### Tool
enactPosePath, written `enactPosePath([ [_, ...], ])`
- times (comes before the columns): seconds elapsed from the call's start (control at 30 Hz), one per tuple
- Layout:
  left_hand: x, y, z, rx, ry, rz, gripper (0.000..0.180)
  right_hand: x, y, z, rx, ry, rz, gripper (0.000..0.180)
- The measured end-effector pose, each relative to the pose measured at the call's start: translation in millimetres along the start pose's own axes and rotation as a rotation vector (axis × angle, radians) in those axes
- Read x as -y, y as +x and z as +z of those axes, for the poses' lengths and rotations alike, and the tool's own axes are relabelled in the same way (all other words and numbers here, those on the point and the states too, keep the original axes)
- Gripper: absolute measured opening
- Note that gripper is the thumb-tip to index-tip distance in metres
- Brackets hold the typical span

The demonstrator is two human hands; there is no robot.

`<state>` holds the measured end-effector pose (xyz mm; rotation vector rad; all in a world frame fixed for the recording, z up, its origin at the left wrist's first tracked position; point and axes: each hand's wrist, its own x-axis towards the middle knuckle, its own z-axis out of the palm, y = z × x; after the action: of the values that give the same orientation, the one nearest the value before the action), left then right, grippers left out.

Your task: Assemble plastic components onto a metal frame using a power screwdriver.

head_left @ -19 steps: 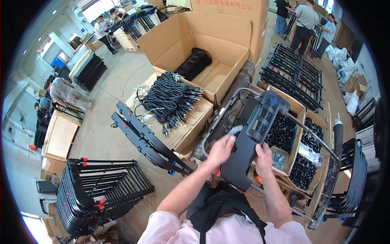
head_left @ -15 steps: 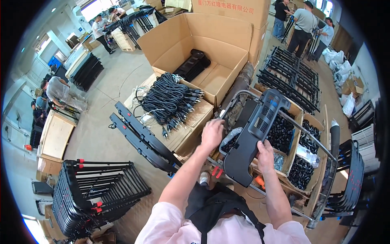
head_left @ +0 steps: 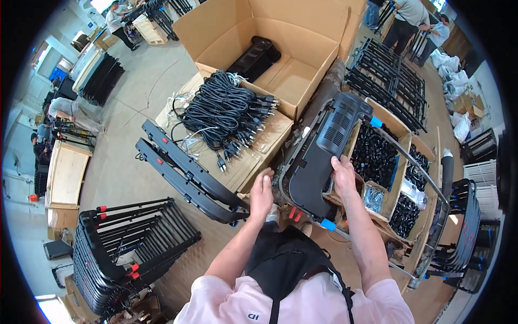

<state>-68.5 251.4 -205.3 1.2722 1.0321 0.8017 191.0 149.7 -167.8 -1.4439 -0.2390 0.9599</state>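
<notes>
A black L-shaped plastic housing [head_left: 310,181], with a raised slotted grille at its far end, lies over a metal tube stand in front of me. My right hand [head_left: 343,177] grips its right edge, thumb on top and fingers hidden underneath. To the left of the housing is my left hand [head_left: 261,194], its fingers stretched out and nothing in it. Blue sleeves [head_left: 328,224] sit on the stand's tubes near the housing's ends. Two long black curved panels [head_left: 186,178] are close by my left hand.
Bundled black power cables [head_left: 221,110] lie on a cardboard-topped stack. Behind stands an open carton [head_left: 302,89] with black parts inside. Bins of small black parts [head_left: 377,156] and screws [head_left: 373,197] are at right. Black frames [head_left: 135,243] stand at lower left; several people work farther off.
My left hand has come away from the housing's far left side and back toward me. My right hand keeps its hold. The view has tipped downward, and blue sleeves now show on the tubes.
</notes>
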Motion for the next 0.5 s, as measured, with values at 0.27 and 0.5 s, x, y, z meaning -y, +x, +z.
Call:
enactPosePath([
  [0.27, -10.7, -46.8, -3.9, 0.193, 0.544, -0.018, 0.062, -43.5, 12.8, 25.7, 0.039, 0.058, -0.005, 0.041],
  [0.5, -11.8, -45.8, 7.4, 0.203, 0.554, 0.007, 0.064, -47.4, 16.4, 25.0, 0.068, 0.102, 0.006, 0.039],
])
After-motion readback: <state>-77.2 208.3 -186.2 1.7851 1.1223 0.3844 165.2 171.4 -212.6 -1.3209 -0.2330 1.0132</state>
